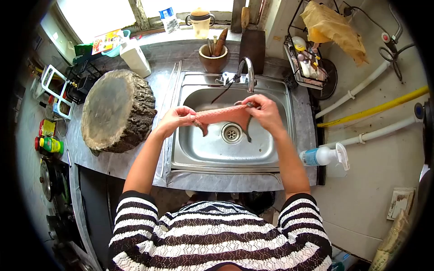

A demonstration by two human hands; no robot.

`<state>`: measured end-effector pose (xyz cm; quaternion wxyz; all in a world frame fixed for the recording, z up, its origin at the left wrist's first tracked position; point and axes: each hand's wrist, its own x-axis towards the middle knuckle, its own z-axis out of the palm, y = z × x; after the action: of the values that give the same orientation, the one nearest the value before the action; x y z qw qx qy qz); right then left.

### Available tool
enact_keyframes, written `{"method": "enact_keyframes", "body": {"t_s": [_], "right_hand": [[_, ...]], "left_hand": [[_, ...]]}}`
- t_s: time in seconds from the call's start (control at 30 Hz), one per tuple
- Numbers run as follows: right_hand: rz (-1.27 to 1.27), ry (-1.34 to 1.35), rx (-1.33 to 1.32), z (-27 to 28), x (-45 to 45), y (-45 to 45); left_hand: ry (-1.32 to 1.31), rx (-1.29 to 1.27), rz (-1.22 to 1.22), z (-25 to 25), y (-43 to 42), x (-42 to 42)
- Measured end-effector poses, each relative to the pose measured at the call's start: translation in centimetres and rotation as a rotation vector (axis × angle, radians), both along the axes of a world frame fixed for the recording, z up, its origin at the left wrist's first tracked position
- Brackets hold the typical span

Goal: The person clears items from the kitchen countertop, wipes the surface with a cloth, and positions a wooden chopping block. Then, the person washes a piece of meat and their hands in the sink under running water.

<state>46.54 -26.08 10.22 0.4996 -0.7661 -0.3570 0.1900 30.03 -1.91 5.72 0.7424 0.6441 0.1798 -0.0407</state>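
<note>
A salmon-pink cloth (221,115) with a darker edge is stretched between my hands above the sink. My left hand (177,120) pinches its left end, and my right hand (263,113) grips its right end a little higher. Two corners of the cloth hang down below. Under it lies the stainless steel sink (203,156), with the round drain (232,133) showing just beneath the cloth. Behind my right hand rises the curved faucet (249,74); no water is seen running from it.
A thick round wooden chopping block (110,108) stands left of the sink. A spray bottle (323,156) is at the right edge. Behind the sink are a brown pot (213,61) and a cleaver (252,47). A wire rack (307,67) hangs at the back right.
</note>
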Motion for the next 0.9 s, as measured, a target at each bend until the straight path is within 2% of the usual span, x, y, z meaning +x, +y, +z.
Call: {"method": "enact_keyframes", "body": {"t_s": [0.07,0.13,0.17,0.2,0.27,0.33,0.43,0.47,0.53,0.6,0.67,0.73,0.83,0.9], "right_hand": [[-0.065,-0.247,0.048,1.5,1.1,-0.7],[-0.103,-0.123,0.327,2.4,2.9,-0.5],[-0.095,0.083,0.336,3.3,4.0,-0.4],[-0.137,0.025,0.398,4.2,5.3,0.0],[-0.115,0.094,0.579,6.4,7.3,0.8],[-0.152,-0.01,0.673,8.2,8.8,1.1],[-0.15,-0.066,0.741,8.3,9.2,0.7],[-0.154,-0.067,0.741,6.9,9.5,0.4],[-0.278,-0.184,0.412,0.9,11.0,-0.5],[-0.256,-0.091,0.264,-4.3,11.6,-1.2],[-0.224,0.077,0.147,-6.1,10.7,-1.7],[-0.23,0.031,0.169,-7.8,10.2,-1.8],[-0.319,0.11,0.178,-11.2,10.3,-1.6],[-0.335,0.149,0.148,-14.8,11.3,-0.3]], "left_hand": [[-0.035,0.002,0.036,1.5,-0.1,0.7],[-0.115,0.025,0.038,3.8,-0.2,2.2],[-0.158,0.095,0.031,4.9,-0.1,3.3],[-0.192,0.155,0.059,5.9,0.1,4.7],[-0.455,0.205,0.114,7.6,0.4,7.8],[-0.5,0.12,0.209,9.7,0.1,10.0],[-0.642,0.189,0.24,9.5,0.0,11.8],[-0.673,0.29,0.227,8.4,0.0,12.1],[-0.59,0.376,0.214,4.0,0.5,12.8],[-0.363,0.361,0.141,1.4,-0.4,12.1],[-0.293,0.266,0.126,-1.3,-0.9,12.0],[-0.296,0.245,0.105,-2.0,-1.6,11.7],[-0.171,0.081,0.164,-3.7,-2.4,11.3],[-0.057,-0.139,0.156,-4.6,-3.4,11.1]]}}
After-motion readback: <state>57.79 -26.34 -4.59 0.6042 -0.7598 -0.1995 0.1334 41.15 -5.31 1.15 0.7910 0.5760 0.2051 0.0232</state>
